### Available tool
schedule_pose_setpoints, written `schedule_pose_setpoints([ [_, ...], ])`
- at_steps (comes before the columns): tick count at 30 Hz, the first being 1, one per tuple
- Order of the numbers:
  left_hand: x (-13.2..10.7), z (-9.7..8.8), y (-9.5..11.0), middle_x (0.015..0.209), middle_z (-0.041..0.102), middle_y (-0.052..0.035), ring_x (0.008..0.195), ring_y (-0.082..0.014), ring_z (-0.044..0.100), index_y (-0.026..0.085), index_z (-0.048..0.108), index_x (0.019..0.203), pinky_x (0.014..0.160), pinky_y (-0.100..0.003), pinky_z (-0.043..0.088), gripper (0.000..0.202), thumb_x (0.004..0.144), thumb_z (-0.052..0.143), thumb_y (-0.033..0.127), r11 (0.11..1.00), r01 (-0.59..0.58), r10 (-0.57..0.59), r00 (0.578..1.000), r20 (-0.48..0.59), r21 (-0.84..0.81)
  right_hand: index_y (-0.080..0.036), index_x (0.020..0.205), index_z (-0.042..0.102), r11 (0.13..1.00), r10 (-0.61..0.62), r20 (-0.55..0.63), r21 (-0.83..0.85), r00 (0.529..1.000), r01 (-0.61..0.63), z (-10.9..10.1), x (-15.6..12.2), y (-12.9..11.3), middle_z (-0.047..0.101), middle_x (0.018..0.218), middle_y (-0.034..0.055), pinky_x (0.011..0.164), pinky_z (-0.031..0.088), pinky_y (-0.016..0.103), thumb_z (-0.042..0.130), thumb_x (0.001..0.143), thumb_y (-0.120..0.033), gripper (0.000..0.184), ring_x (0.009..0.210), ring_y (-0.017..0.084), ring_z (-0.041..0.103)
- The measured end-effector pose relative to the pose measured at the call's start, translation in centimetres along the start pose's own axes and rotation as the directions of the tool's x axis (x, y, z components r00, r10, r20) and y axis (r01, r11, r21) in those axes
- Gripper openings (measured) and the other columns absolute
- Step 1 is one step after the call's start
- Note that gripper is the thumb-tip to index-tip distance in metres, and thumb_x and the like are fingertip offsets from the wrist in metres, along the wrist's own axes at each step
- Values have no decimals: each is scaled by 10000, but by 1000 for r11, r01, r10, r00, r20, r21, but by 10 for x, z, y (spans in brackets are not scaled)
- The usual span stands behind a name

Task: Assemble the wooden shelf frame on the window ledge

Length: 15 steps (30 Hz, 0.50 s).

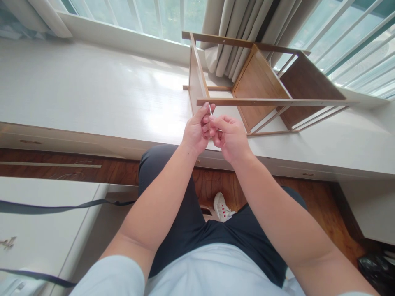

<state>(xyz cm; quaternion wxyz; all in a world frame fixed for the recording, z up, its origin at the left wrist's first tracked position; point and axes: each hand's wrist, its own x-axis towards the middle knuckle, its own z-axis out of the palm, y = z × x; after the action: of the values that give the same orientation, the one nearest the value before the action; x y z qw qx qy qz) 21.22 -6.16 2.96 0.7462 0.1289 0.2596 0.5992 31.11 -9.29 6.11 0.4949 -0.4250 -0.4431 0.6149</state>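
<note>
A wooden shelf frame (262, 101) lies on its side on the white window ledge, its panels standing upright between the rails. My left hand (196, 130) is at the near rail's left end, fingers closed around the upper part of a thin metal hex key (210, 109). Its upper end reaches up close to the underside of the rail; whether it sits in a screw is hidden. My right hand (232, 137), just to the right, pinches the lower part of the key between thumb and fingers. The two hands touch or nearly touch.
Behind the frame hang grey curtains (230, 37) before barred windows. Below the ledge (108, 94) are drawer fronts and a dark wood floor (212, 185). A white cabinet top (40, 230) with a dark strap (61, 208) across it is at my left. A black bag (376, 267) lies at lower right.
</note>
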Motion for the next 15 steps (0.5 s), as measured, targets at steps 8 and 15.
schedule_pose_setpoints([
  [8, -1, 0, 1, 542, 504, 85, 350, -15, 396, 251, 725, 1101, 335, -149, 277, 266, 893, 757, 414, 1000, -1, 1, 1000, 1, -19, -159, 913, 624, 919, 250, 193, 262, 949, -295, -3, 3, -3, 501, 588, -92, 381, 181, 197, 842, 775, -480, 411, 416, 14, 286],
  [15, -3, 2, 2, 517, 468, 92, 348, -16, 388, 242, 729, 1056, 345, -146, 293, 218, 904, 744, 398, 1000, 16, -16, 1000, -2, -7, -160, 850, 607, 940, 189, 153, 256, 970, -223, -3, 0, 1, 515, 604, -85, 401, 183, 196, 862, 746, -536, 466, 427, 6, 313],
])
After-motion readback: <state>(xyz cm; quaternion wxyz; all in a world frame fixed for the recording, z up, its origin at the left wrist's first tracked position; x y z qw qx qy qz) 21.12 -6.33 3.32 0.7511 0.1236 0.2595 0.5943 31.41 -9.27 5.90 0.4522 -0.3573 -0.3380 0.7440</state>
